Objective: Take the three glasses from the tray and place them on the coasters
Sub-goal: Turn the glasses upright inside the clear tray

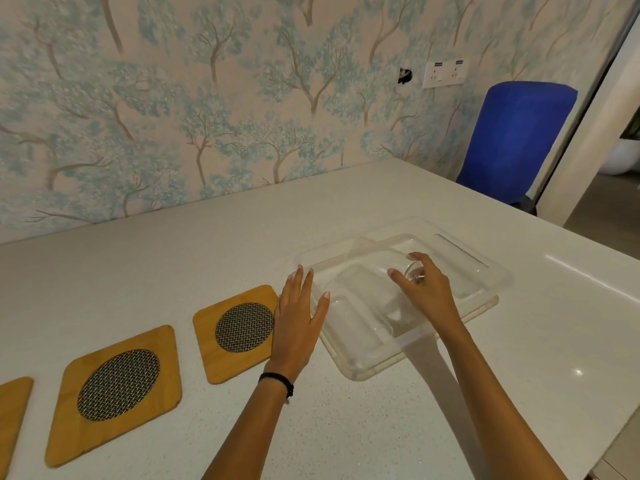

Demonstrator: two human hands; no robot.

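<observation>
A clear plastic tray (493, 271) lies on the white counter, right of centre. Clear glasses inside it are hard to make out against the tray. One glass (398, 311) stands under my right hand (427, 289), whose fingers curl over its rim from above. My left hand (298, 317) lies flat with fingers apart and holds nothing, between the tray's left edge and the nearest coaster (235, 332). Three wooden coasters with round metal mesh centres run in a row to the left: the nearest, a middle coaster (116, 388), and a far-left coaster (12, 414) cut off by the frame edge.
The counter (346, 420) meets a tree-patterned wall at the back. Its right edge drops off beside a blue chair (516, 140). A double wall socket (445, 73) sits above the counter's far right corner.
</observation>
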